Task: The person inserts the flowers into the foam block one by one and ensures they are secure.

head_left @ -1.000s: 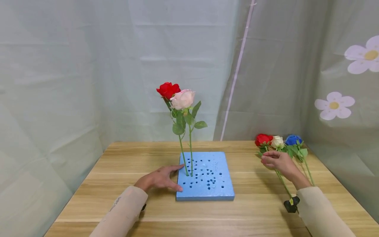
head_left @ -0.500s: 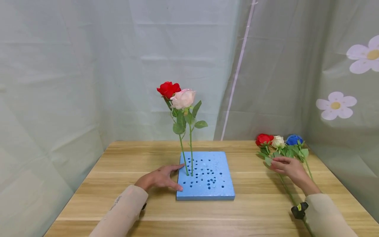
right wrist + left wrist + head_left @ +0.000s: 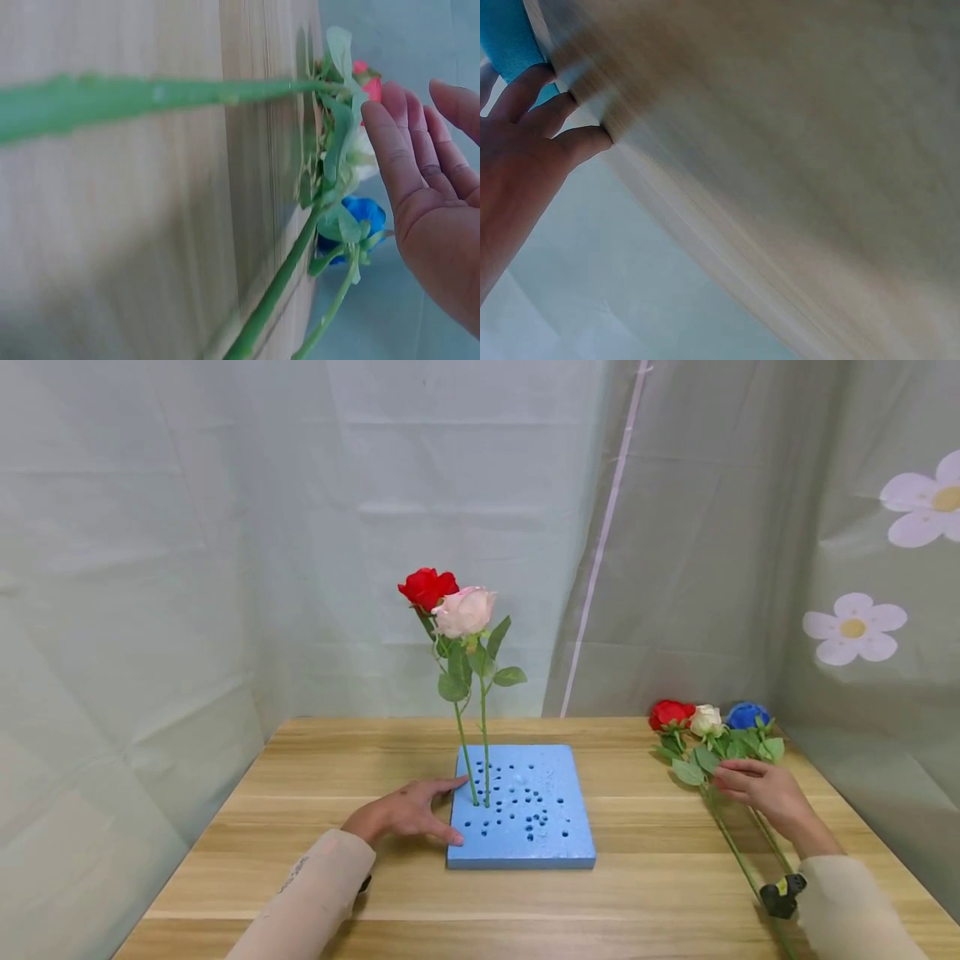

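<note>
My left hand (image 3: 411, 810) rests against the left side of a blue foam block (image 3: 551, 777) full of holes, thumb and fingers spread along its edge. Two artificial roses, one red (image 3: 427, 587) and one pale pink (image 3: 465, 612), stand upright in the block's left part. At the right, my right hand (image 3: 768, 793) hovers by the leaves and stems of three lying roses: red (image 3: 671, 714), white (image 3: 706, 720) and blue (image 3: 747, 716). In the right wrist view its fingers (image 3: 397, 154) are extended, with nothing held between them and the thumb.
A wood-grain table (image 3: 637, 893) carries everything. Grey-white fabric (image 3: 465, 460) hangs behind it, with flower prints on the right side. Long green stems (image 3: 731, 843) run toward the table's front under the right wrist, which wears a black device (image 3: 782, 896).
My right hand has moved to the right and toward me, from the red rose's leaves to over the other stems. My left hand, the block and the standing roses stay put.
</note>
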Demonstrator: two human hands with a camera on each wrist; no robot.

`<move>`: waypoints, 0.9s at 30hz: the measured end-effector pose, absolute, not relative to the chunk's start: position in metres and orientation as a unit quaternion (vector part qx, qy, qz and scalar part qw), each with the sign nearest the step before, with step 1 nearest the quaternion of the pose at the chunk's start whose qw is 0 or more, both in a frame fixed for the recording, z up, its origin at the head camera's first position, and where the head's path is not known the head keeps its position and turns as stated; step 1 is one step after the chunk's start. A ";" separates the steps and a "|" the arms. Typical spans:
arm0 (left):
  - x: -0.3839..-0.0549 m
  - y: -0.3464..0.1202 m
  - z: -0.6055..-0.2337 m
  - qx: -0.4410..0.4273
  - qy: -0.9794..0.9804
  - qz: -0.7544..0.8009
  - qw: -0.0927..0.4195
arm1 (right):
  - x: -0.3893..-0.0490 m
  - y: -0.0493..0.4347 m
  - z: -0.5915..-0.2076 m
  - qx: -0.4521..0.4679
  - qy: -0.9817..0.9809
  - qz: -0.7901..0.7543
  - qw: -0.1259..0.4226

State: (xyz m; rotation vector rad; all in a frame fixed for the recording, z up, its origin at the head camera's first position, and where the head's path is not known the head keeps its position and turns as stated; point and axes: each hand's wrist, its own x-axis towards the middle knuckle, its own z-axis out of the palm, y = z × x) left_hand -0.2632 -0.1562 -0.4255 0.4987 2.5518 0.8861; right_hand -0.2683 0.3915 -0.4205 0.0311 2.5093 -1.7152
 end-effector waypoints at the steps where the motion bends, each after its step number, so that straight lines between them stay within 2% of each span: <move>1: -0.263 -0.156 -0.425 0.177 0.911 0.316 0.196 | -0.268 0.393 -0.421 0.010 0.823 -0.566 0.050; 11: -0.263 -0.156 -0.425 0.171 0.911 0.320 0.198 | -0.265 0.408 -0.421 0.030 0.825 -0.563 0.033; 27: -0.262 -0.155 -0.423 0.166 0.913 0.317 0.196 | -0.265 0.423 -0.421 0.076 0.860 -0.503 0.045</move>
